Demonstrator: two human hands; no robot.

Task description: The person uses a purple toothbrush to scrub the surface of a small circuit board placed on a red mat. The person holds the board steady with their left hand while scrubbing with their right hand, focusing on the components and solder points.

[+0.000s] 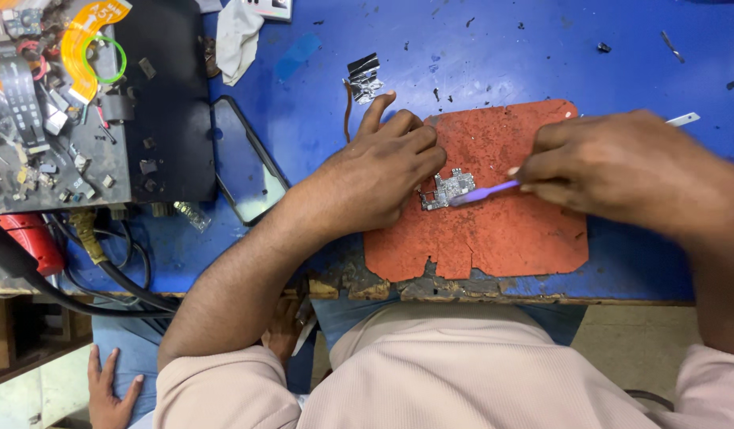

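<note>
Clutter fills a grey metal parts tray (pixel 57 119) at the far left, beside one dark phone screen panel (pixel 247 163) lying on the blue worn workbench (pixel 478 48). Next, the left hand (pixel 375 179) presses narrowed fingertips onto one small silver circuit board (pixel 446 189), which sits mid-way across the single red scuffed rubber mat (pixel 502 230). From the right, the right hand (pixel 621 171) pinches one purple slim brush (pixel 486 191), its long axis running left-right, tip touching the board.
</note>
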